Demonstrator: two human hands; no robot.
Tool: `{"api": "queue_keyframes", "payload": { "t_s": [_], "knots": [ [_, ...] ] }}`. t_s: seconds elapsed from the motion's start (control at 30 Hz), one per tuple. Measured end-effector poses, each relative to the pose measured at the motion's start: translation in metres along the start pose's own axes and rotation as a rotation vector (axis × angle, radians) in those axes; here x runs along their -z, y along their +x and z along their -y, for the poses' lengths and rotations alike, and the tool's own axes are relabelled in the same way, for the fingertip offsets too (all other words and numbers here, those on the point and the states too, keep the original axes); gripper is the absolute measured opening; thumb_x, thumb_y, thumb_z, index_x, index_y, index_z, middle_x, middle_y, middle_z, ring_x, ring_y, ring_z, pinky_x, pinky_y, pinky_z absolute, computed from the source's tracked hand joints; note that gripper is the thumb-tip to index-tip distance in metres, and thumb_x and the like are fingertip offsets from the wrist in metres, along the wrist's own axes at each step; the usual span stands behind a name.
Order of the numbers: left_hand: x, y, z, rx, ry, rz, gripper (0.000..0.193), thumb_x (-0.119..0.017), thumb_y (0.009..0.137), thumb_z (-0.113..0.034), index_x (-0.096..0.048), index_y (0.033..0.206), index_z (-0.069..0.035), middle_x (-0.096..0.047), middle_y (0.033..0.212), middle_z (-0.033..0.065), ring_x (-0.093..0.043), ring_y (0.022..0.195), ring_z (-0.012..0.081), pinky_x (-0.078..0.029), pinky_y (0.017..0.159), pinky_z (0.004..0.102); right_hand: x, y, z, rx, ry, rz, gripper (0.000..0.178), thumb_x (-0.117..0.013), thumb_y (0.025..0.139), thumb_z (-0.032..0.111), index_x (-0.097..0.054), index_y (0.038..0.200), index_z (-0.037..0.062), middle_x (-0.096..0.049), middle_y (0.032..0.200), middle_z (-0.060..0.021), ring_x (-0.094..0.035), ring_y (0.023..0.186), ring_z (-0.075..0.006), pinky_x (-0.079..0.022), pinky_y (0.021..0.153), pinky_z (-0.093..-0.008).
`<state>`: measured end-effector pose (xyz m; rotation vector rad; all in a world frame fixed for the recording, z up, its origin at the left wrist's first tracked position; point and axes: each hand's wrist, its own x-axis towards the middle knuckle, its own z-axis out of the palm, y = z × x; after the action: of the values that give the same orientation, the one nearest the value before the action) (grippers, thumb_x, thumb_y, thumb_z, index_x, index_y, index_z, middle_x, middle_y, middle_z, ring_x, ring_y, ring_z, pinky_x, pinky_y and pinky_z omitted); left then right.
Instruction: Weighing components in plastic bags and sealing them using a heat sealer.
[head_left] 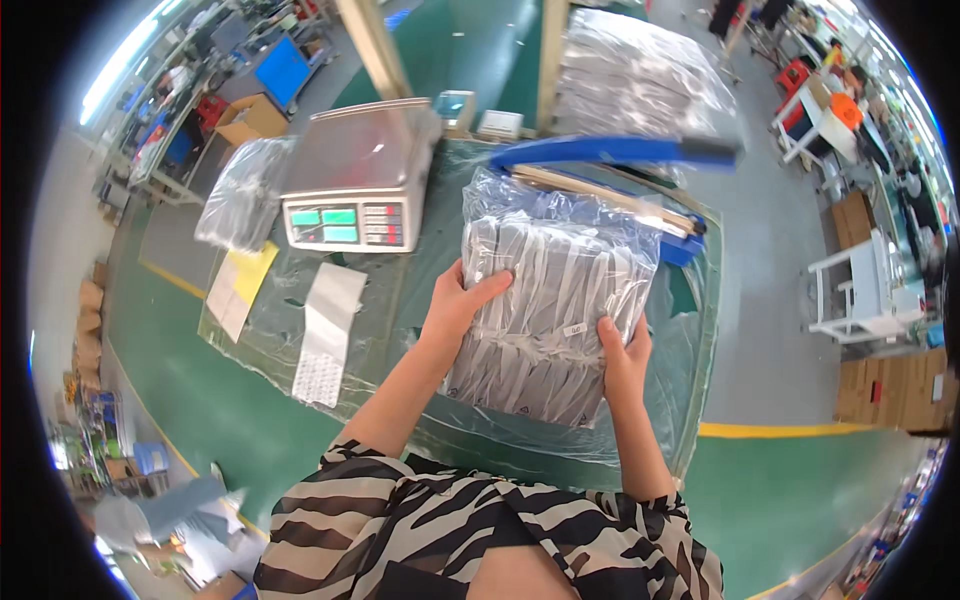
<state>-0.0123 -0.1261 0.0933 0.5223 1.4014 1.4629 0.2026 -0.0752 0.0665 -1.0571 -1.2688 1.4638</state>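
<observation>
My left hand [455, 308] grips the left side of a clear plastic bag packed with flat grey pieces [545, 310], thumb on top, other fingers mostly hidden; my right hand [626, 358] grips its right side likewise. The bag is right of the boxy white digital scale [355, 175]. I judge it soft, slippery, fairly heavy, best held by its packed sides. On the green, plastic-covered table [395, 300], a wrapped grey bundle [240, 195] lies left of the scale, a long blue lever tool [600, 151] right; beyond, right of the scale, stands a film-wrapped grey stack [640, 80].
</observation>
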Motion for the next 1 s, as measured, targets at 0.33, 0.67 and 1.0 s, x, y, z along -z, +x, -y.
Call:
{"api": "queue_keyframes", "payload": {
  "t_s": [0.33, 0.67, 1.0],
  "knots": [
    [0.232, -0.015, -0.146, -0.069, 0.026, -0.133, 0.063, -0.076, 0.075, -0.032, -0.05, 0.119, 0.006, -0.062, 0.106, 0.0133, -0.063, 0.094, 0.0214, -0.05, 0.084, 0.0331, -0.268, -0.006, 0.037, 0.01, 0.095, 0.17, 0.051, -0.067, 0.084, 0.026, -0.05, 0.121, -0.0047, -0.058, 0.111, -0.0116, -0.055, 0.099, -0.0169, -0.043, 0.086, -0.0276],
    [0.508, 0.093, -0.306, -0.038, 0.287, -0.185, 0.058, -0.072, 0.077, -0.039, -0.057, 0.117, -0.001, -0.065, 0.109, 0.0112, -0.065, 0.093, 0.0197, -0.051, 0.083, 0.0332, -0.589, 0.049, 0.022, -0.112, 0.458, 0.291, 0.057, -0.069, 0.081, 0.033, -0.05, 0.119, -0.0049, -0.06, 0.107, -0.0116, -0.057, 0.094, -0.0169, -0.046, 0.082, -0.0301],
    [0.639, 0.224, -0.306, 0.019, 1.342, -0.262, 0.072, -0.06, 0.075, -0.063, -0.062, 0.116, -0.004, -0.064, 0.107, 0.017, -0.06, 0.103, 0.0317, -0.045, 0.089, 0.0325, -0.722, 0.109, -0.068, 0.031, 0.105, 0.035, 0.062, -0.067, 0.079, 0.039, -0.052, 0.112, -0.0109, -0.059, 0.11, -0.0261, -0.057, 0.103, -0.0357, -0.042, 0.089, -0.0388]
  ]
}}
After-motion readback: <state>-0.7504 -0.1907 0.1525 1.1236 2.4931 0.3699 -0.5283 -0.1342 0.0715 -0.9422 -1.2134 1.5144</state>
